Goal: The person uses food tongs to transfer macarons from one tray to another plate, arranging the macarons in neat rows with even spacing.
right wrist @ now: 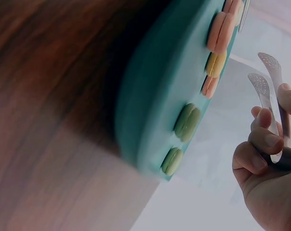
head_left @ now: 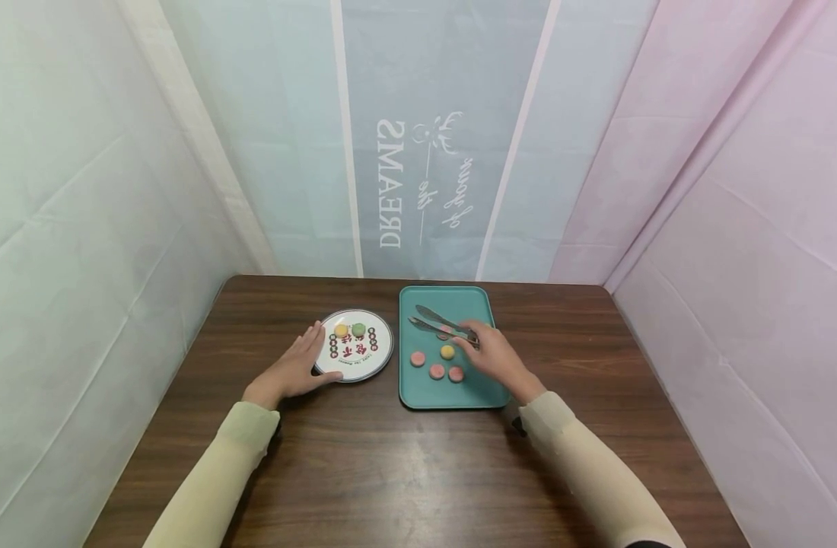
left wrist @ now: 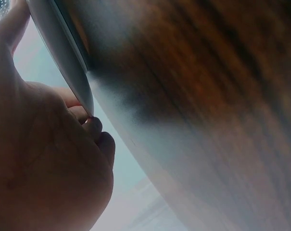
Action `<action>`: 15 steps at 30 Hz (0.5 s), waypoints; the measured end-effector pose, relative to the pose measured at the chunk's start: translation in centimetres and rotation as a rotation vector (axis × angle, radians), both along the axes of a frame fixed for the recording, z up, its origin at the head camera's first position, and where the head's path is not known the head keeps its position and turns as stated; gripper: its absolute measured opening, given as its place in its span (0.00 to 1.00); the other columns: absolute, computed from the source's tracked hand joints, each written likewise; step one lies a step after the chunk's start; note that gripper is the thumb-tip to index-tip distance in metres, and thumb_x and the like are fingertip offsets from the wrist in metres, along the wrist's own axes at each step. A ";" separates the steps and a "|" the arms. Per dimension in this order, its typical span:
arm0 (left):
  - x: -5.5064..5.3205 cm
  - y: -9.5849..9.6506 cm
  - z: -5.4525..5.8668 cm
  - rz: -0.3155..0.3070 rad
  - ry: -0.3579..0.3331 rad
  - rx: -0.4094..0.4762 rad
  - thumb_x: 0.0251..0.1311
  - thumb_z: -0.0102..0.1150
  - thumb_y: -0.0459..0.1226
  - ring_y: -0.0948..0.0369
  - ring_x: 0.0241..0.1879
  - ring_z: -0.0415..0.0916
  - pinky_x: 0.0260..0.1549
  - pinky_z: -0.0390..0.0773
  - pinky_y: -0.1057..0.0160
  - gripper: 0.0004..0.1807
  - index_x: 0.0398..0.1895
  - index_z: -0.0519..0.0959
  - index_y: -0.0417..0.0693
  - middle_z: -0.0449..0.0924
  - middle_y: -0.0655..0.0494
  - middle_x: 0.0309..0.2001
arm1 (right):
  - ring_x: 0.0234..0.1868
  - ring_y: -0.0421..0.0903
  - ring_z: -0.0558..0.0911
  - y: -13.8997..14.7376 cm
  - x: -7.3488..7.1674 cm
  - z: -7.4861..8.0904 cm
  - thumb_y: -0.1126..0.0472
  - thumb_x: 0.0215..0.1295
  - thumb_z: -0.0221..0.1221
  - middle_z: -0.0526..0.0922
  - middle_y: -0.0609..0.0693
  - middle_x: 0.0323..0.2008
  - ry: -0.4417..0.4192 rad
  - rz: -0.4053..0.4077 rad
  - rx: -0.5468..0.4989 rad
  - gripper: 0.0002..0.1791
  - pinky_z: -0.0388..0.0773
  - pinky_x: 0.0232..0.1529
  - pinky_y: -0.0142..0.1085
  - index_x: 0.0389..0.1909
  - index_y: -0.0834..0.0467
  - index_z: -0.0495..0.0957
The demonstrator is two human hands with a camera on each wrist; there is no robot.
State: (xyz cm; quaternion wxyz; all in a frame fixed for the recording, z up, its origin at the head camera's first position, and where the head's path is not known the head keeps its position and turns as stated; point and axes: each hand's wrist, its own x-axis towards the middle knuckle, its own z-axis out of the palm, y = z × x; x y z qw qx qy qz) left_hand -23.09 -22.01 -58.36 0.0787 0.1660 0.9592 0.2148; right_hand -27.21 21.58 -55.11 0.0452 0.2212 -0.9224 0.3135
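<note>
At the left, my left hand (head_left: 297, 369) grips the rim of a white printed plate (head_left: 373, 364), thumb at the near edge and fingers along the left side. A yellow macaron (head_left: 341, 330) and a green macaron (head_left: 359, 329) lie on that plate. My right hand (head_left: 490, 352) holds metal tongs (head_left: 437, 318) over the teal tray (head_left: 418, 392), their tips spread apart with nothing seen between them. Several pink macarons (head_left: 418, 358) and a yellow one (head_left: 447, 352) lie on the tray. Green macarons (right wrist: 187, 122) show in the right wrist view; the right hand hides them from the head view.
Both plate and tray stand on a dark wooden table (head_left: 364, 472), with a narrow gap between them. A printed cloth (head_left: 446, 76) hangs behind the table's far edge, and pale cloth walls (head_left: 768, 304) rise at both sides.
</note>
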 end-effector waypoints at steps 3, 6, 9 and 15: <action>0.0 -0.1 -0.1 -0.005 0.010 0.010 0.69 0.60 0.69 0.38 0.86 0.35 0.83 0.43 0.36 0.67 0.86 0.38 0.30 0.32 0.32 0.86 | 0.37 0.45 0.81 0.5 0.1 -0.1 0.52 0.79 0.64 0.86 0.56 0.51 0.003 -0.018 -0.001 0.23 0.80 0.38 0.44 0.67 0.61 0.80; 0.0 -0.1 -0.2 -0.015 0.019 0.033 0.68 0.60 0.69 0.37 0.85 0.35 0.82 0.43 0.35 0.68 0.86 0.38 0.29 0.33 0.30 0.86 | 0.41 0.47 0.83 0.9 0.3 -0.3 0.51 0.79 0.64 0.87 0.57 0.52 -0.008 -0.038 0.005 0.24 0.82 0.42 0.46 0.67 0.61 0.80; -0.1 -0.2 -0.4 -0.014 0.014 0.025 0.68 0.59 0.70 0.38 0.86 0.34 0.83 0.42 0.36 0.68 0.86 0.37 0.30 0.32 0.32 0.86 | 0.45 0.49 0.84 1.5 0.4 -0.6 0.51 0.79 0.64 0.87 0.58 0.54 -0.022 -0.056 0.006 0.24 0.84 0.45 0.48 0.67 0.61 0.80; -0.2 -0.3 -0.6 -0.015 0.008 0.015 0.68 0.55 0.73 0.40 0.86 0.32 0.84 0.41 0.39 0.69 0.86 0.36 0.32 0.30 0.33 0.87 | 0.46 0.50 0.85 2.5 0.4 -1.0 0.49 0.79 0.64 0.87 0.58 0.54 -0.034 -0.080 0.004 0.25 0.85 0.46 0.50 0.66 0.60 0.80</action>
